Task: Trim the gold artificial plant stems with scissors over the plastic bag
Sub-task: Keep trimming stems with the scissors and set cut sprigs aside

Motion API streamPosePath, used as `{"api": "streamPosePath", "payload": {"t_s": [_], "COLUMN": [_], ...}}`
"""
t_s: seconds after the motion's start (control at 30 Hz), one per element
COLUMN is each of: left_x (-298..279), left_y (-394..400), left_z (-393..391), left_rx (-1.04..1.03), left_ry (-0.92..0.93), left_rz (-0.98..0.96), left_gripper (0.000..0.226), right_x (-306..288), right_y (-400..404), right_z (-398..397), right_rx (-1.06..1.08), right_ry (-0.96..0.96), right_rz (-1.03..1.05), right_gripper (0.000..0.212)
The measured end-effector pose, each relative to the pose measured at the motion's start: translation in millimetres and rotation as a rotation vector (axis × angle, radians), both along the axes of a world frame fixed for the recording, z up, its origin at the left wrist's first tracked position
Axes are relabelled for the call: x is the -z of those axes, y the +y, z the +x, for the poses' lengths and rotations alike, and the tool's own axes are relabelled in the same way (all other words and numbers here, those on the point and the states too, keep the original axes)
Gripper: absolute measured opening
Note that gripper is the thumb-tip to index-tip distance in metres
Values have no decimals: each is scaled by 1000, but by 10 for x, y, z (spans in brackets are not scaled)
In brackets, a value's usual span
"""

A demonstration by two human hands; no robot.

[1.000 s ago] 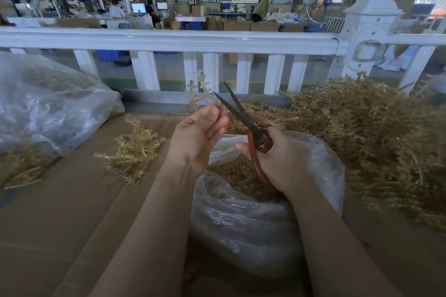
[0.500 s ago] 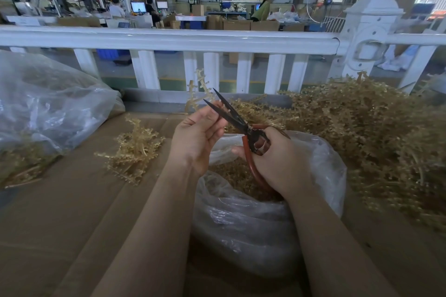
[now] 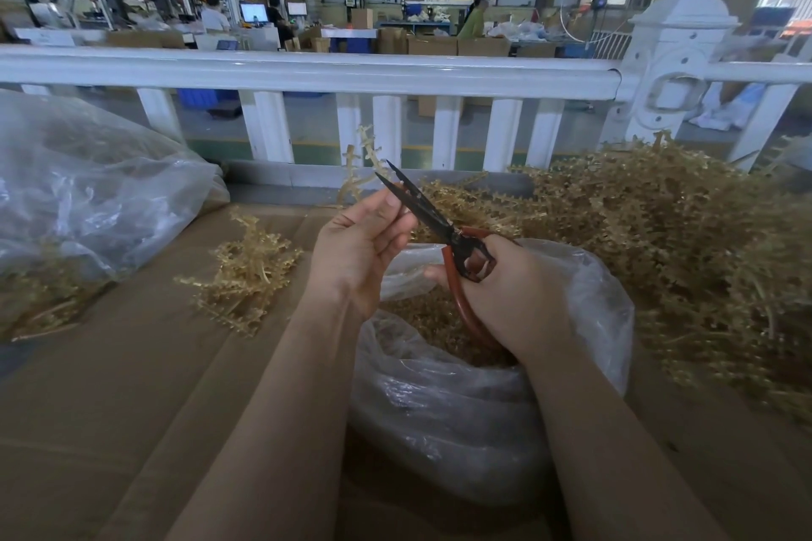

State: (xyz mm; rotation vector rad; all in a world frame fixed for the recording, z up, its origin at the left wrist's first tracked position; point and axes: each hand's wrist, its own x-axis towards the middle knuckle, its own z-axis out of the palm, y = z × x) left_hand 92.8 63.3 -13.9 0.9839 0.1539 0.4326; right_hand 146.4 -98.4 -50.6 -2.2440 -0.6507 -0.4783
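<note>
Fingers of the left hand curl round the base of a gold stem, pinching it so the sprig rises upright above the fingertips. The right hand grips the scissors by their red handles, fingers wrapped through and round the loops; the black blades are slightly parted and point up and to the left, their tips just beside the stem above the left thumb. Both hands are held over the open mouth of the plastic bag, which sits near the person on the brown cardboard surface and holds a layer of gold bits. To the right, a large heap of gold stems spreads to the frame edge, touching the bag's far side. To the left lies a small loose bunch, and further left a second clear bag, crumpled. A white railing runs across the far side. The held stem is pale gold, thin, with short knobby side shoots.
</note>
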Motion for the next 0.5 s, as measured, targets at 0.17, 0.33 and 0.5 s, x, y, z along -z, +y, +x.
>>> {"api": "streamPosePath", "payload": {"t_s": [0.17, 0.33, 0.5], "left_x": [-1, 11, 24], "left_y": [1, -23, -22], "left_z": [-10, -27, -16], "left_rx": [24, 89, 92], "left_ry": [14, 28, 31], "left_rz": [-22, 17, 21], "left_gripper": [19, 10, 13], "right_x": [-33, -64, -68], "right_y": [-12, -23, -20], "right_z": [-40, -65, -60], "right_rx": [11, 44, 59], "right_ry": [-50, -95, -121], "right_rz": [-16, -47, -60], "right_gripper": [68, 69, 76]}}
